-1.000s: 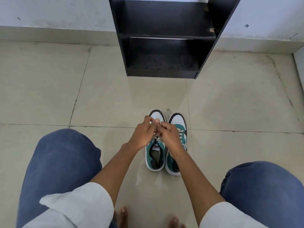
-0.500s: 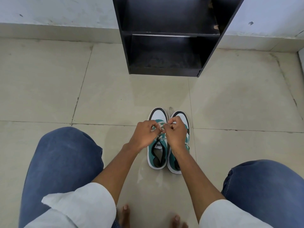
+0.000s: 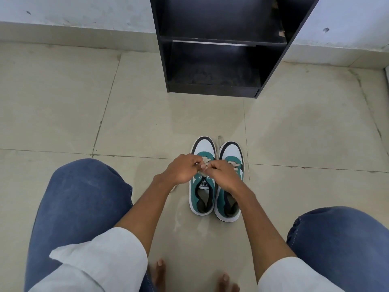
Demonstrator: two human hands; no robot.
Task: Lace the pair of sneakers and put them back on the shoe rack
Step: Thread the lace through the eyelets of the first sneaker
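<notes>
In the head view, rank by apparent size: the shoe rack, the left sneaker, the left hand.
1. shoe rack, by far the largest.
2. left sneaker.
3. left hand, though it sits nearer the camera, so this gap is unsure.

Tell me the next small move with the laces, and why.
Probably pull the lace snug: both hands, left hand and right hand, pinch it over the left sneaker, which looks only partly laced; the rack waits empty.

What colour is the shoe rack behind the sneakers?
Black, shown in the head view: the shoe rack stands against the pale wall.
</notes>
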